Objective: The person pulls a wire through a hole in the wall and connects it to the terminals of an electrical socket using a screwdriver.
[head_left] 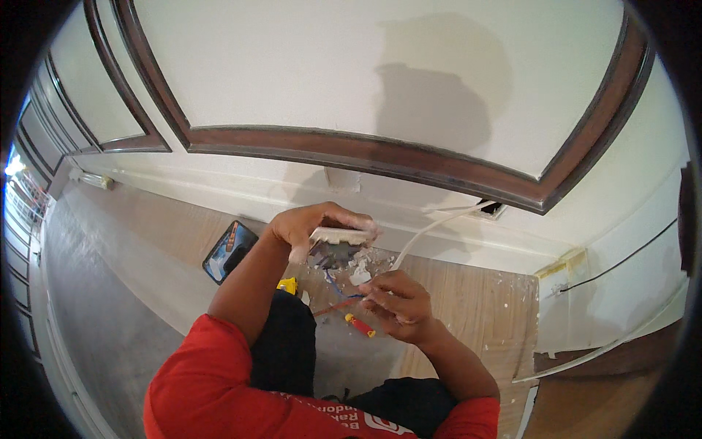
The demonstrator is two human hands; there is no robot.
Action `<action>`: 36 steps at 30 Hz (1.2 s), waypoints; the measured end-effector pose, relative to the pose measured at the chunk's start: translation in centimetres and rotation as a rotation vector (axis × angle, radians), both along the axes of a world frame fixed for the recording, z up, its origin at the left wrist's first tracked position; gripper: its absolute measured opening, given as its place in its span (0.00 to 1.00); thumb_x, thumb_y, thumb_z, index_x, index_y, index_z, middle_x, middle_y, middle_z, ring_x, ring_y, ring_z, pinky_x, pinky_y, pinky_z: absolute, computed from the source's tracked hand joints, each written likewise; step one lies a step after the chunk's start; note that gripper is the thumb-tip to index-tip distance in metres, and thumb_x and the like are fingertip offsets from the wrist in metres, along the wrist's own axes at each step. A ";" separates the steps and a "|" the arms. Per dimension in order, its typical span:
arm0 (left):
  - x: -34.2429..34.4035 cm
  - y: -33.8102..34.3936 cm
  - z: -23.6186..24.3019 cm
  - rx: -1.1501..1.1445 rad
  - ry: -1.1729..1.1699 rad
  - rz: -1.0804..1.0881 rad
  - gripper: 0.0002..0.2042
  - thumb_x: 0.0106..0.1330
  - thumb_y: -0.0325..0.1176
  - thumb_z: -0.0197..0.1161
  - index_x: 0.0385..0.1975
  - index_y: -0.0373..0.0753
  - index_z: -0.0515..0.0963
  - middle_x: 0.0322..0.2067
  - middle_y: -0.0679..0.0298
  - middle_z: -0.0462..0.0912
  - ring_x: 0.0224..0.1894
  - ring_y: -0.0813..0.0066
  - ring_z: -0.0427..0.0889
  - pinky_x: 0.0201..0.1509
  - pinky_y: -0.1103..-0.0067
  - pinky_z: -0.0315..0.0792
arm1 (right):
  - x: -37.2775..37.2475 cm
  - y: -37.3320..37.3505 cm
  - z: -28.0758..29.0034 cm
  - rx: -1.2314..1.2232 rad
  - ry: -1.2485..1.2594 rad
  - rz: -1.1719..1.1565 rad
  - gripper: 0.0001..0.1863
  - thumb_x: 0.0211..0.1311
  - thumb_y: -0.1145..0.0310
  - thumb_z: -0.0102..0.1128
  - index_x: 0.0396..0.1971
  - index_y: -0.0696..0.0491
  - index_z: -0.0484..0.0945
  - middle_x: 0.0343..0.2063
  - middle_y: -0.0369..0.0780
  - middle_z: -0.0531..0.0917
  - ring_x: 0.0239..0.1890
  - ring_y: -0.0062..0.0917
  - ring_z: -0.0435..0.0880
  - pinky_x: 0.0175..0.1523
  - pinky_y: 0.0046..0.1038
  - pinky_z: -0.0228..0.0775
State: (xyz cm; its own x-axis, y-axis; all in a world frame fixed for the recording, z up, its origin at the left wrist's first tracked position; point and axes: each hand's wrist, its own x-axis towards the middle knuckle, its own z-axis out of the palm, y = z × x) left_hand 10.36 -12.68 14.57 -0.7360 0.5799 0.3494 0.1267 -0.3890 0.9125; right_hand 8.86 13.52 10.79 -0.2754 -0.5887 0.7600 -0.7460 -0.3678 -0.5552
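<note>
My left hand [311, 222] grips a white electrical wall plate [341, 235] by its edges, its grey back turned toward me. A blue wire [333, 283] runs from beneath the plate toward my right hand [401, 304]. The fingers of that hand are pinched around the end of a white cable [433, 227], which comes out of a square hole [491, 209] in the wall. A reddish-brown wire [336, 306] sticks out leftward below the blue one. A red and yellow screwdriver [360, 326] lies on the floor just below my right hand.
White debris [360, 271] is scattered on the floor by the baseboard. A blue and black tray-like case [229, 251] lies beyond my left forearm, and a yellow object [288, 285] beside my knee. Brown trim [351, 148] frames the wall panel. A loose white cable [607, 347] hangs at right.
</note>
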 end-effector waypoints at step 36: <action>1.5 8.0 1.6 0.089 -0.843 0.485 0.52 0.54 0.84 0.37 0.57 0.38 0.73 0.41 0.56 0.82 0.37 0.59 0.84 0.39 0.63 0.82 | -3.0 0.9 2.3 -0.005 -0.210 -0.707 0.16 0.71 0.66 0.60 0.48 0.65 0.80 0.21 0.33 0.76 0.22 0.13 0.71 0.29 0.17 0.63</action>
State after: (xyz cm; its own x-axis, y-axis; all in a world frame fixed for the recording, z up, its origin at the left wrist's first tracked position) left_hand 11.82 -4.63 16.15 -0.9162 0.1455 -0.3733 -0.3899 -0.5385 0.7470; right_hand 5.89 14.47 13.06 -0.7278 -0.2137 0.6516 -0.6841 0.1586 -0.7120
